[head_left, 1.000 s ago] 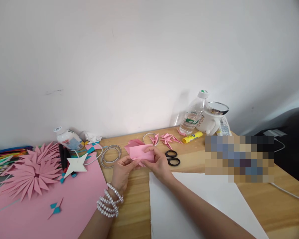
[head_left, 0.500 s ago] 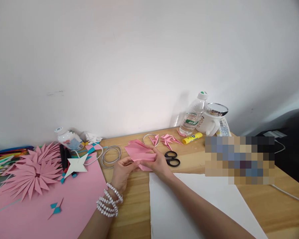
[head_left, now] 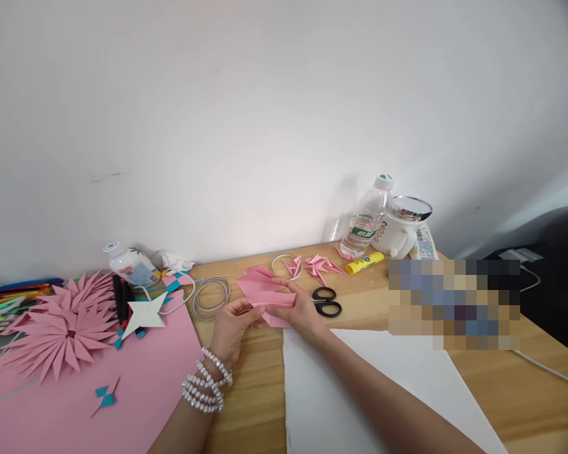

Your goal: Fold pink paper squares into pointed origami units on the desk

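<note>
A piece of pink folded paper (head_left: 264, 289) with several creases is between my two hands, raised a little over the wooden table. My left hand (head_left: 234, 321), with a pearl bracelet (head_left: 207, 384) at its wrist, pinches the paper's near left edge between thumb and fingers. From the right, my right hand (head_left: 303, 309) grips the same paper, its thumb lying along the near fold and its fingers around the right edge. Just right of that hand lie black-handled scissors (head_left: 329, 309), their blades hidden behind it. Small pink folded paper pieces (head_left: 319, 268) lie beyond.
A white sheet (head_left: 360, 384) lies under my right forearm. Pink paper with spiky pink paper flowers (head_left: 71, 334) and a white paper star (head_left: 145, 313) covers the left. A coiled cable (head_left: 211, 297), glue stick (head_left: 364, 262), water bottle (head_left: 365, 221) and white mug (head_left: 397, 233) stand or lie farther back.
Both hands stay nearly in place on the pink paper. Its near folded part has opened slightly, with more of the inner surface showing.
</note>
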`<state>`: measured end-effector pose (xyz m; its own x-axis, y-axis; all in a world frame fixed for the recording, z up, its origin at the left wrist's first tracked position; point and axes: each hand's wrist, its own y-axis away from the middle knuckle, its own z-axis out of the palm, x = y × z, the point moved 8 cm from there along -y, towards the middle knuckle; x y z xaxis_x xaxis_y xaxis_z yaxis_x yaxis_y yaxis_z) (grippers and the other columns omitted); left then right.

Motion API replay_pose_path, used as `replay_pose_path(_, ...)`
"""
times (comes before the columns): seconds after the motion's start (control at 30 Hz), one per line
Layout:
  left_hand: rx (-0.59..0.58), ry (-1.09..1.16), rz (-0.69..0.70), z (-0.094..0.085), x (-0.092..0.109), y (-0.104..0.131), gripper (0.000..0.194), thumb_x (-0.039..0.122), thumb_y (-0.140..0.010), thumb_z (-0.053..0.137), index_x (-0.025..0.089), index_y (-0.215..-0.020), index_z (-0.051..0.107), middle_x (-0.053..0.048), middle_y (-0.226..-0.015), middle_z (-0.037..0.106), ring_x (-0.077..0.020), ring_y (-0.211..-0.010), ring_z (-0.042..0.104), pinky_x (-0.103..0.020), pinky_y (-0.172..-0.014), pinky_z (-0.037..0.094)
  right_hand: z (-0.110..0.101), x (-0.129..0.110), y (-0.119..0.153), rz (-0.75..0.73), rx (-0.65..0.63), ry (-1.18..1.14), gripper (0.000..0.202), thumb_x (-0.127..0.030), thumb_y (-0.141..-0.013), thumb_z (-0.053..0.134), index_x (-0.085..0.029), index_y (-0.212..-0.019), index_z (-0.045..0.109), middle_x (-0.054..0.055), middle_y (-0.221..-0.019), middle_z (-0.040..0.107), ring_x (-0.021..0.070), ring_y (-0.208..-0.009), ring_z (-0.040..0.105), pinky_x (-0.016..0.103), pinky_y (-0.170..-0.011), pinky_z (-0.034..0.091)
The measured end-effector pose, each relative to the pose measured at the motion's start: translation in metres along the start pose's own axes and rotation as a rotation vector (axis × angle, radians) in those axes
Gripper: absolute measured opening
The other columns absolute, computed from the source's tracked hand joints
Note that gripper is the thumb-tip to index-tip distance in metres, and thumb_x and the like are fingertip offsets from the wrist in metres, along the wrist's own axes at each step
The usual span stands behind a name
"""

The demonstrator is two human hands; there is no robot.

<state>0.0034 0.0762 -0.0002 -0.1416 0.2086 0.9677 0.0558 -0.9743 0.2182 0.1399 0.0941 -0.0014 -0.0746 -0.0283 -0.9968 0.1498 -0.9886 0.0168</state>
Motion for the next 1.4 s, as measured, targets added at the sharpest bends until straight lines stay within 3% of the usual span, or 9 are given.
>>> replay_pose_path(0.47,-0.008,0.116,-0.073,-0.001,-0.005,-0.001,0.018,0.023,-0.051,0.076,0.011,-0.062,0.066,-0.003,-0.058,0.063,-0.0105,-0.053,0.055,-0.021,-0.05,0.046,0.001,0.005,-0.002,0.037,-0.01,-0.093,0.051,-0.024,-0.057,0.068,-0.018,-0.105,0.05,0.002,-0.081,0.061,0.0166,-0.07,0.057,0.028,-0.062,0.046)
replay_pose_path(0.6,0.008,0.12,-0.089,-0.004,-0.007,-0.001,0.018,0.023,-0.048,0.077,0.011,-0.057,0.065,-0.002,-0.056,0.062,-0.0097,-0.052,0.055,-0.02,-0.049,0.046,-0.003,0.002,-0.001,0.009,0.018,-0.066,0.049,-0.025,-0.055,0.069,-0.019,-0.102,0.054,0.003,-0.087,0.061,0.0172,-0.074,0.057,0.028,-0.064,0.047)
replay_pose_path(0.83,-0.015,0.144,-0.095,-0.004,-0.008,-0.002,0.017,0.023,-0.05,0.076,0.011,-0.055,0.065,-0.003,-0.056,0.062,-0.0093,-0.051,0.054,-0.02,-0.049,0.046,0.003,0.006,-0.001,0.063,-0.051,-0.183,0.049,-0.024,-0.055,0.07,-0.016,-0.101,0.056,0.006,-0.093,0.06,0.0184,-0.079,0.056,0.029,-0.067,0.046)
replay_pose_path(0.93,-0.045,0.127,-0.075,-0.002,-0.004,-0.002,0.017,0.025,-0.054,0.074,0.011,-0.061,0.066,-0.004,-0.058,0.063,-0.0113,-0.055,0.056,-0.021,-0.051,0.046,0.002,0.009,-0.002,0.074,-0.037,-0.226,0.049,-0.022,-0.054,0.069,-0.016,-0.101,0.057,0.005,-0.091,0.06,0.0172,-0.077,0.056,0.028,-0.067,0.046)
replay_pose_path(1.13,0.029,0.033,0.065,-0.007,0.009,-0.002,0.016,0.025,-0.055,0.073,0.012,-0.054,0.063,-0.002,-0.053,0.062,-0.0099,-0.049,0.054,-0.021,-0.051,0.045,0.004,0.007,0.0,0.07,-0.069,-0.19,0.037,-0.022,-0.058,0.068,-0.015,-0.093,0.061,0.006,-0.091,0.062,0.0187,-0.08,0.055,0.03,-0.069,0.045)
replay_pose_path(1.4,-0.122,-0.143,-0.011,0.014,-0.002,0.003,0.03,0.04,-0.063,0.065,0.012,-0.055,0.058,-0.004,-0.053,0.063,-0.012,-0.046,0.056,-0.023,-0.047,0.046,0.001,0.004,-0.001,0.072,-0.01,-0.246,0.036,-0.022,-0.055,0.068,-0.013,-0.089,0.062,0.006,-0.084,0.063,0.0175,-0.074,0.055,0.028,-0.064,0.045)
